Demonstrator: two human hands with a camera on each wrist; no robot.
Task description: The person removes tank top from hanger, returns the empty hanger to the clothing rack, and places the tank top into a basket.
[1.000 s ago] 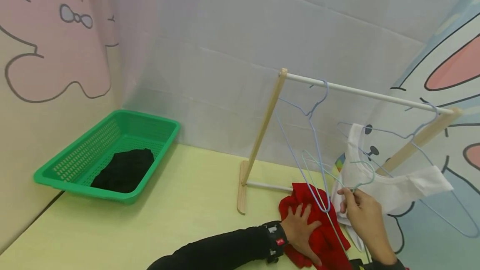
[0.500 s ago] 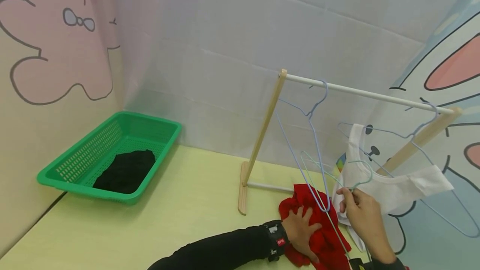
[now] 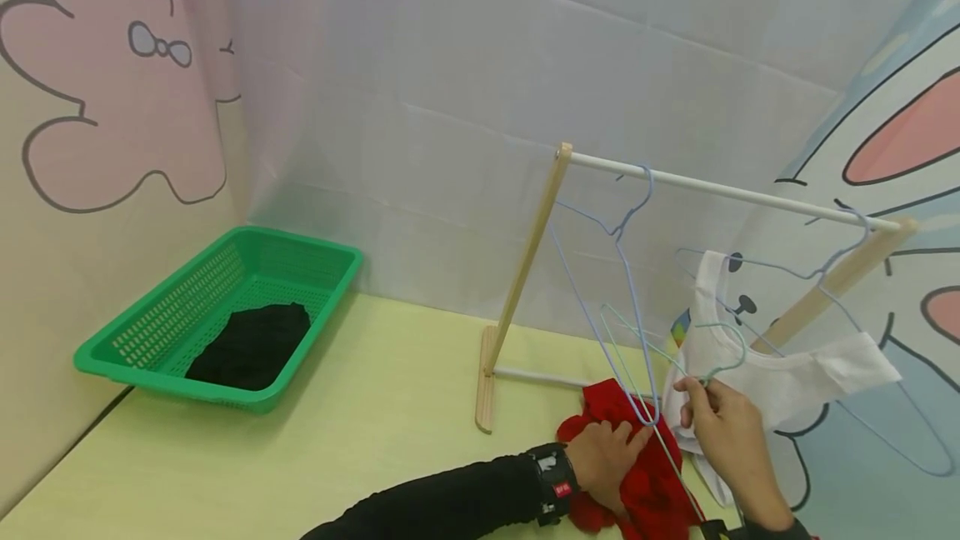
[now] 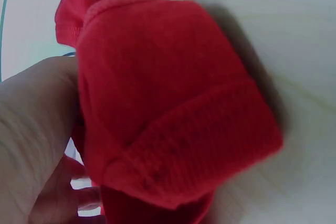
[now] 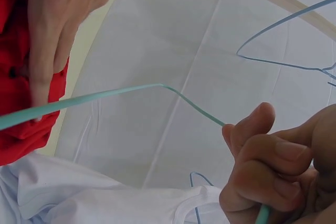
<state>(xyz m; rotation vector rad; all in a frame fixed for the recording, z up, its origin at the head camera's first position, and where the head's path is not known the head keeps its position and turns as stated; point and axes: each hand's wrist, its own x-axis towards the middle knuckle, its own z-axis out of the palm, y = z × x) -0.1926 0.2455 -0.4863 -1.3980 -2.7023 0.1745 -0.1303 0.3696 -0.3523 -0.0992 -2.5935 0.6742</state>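
A red garment (image 3: 656, 482) with a ribbed cuff lies bunched on the table. My left hand (image 3: 603, 461) grips its cloth from above, fingers bent; in the left wrist view the fabric (image 4: 163, 87) bulges up beside the thumb. My right hand (image 3: 727, 440) holds a mint-green wire hanger (image 5: 105, 94) just below its hook, fingers curled round the wire. The hanger's long lower wire runs across the red cloth. Behind my right hand, a white sleeveless garment (image 3: 795, 386) hangs on a lilac-blue hanger.
A wooden rack with a white rail (image 3: 720, 187) stands at the right. A bare lilac-blue hanger (image 3: 632, 298) hangs from it, overlapping the red cloth in the head view. At the left a green basket (image 3: 318, 244) holds a black garment (image 3: 251, 348).
My left hand's fingers were spread flat on the red garment; now they are bent and have drawn the cloth together. The right hand keeps its hold on the hanger almost unmoved.
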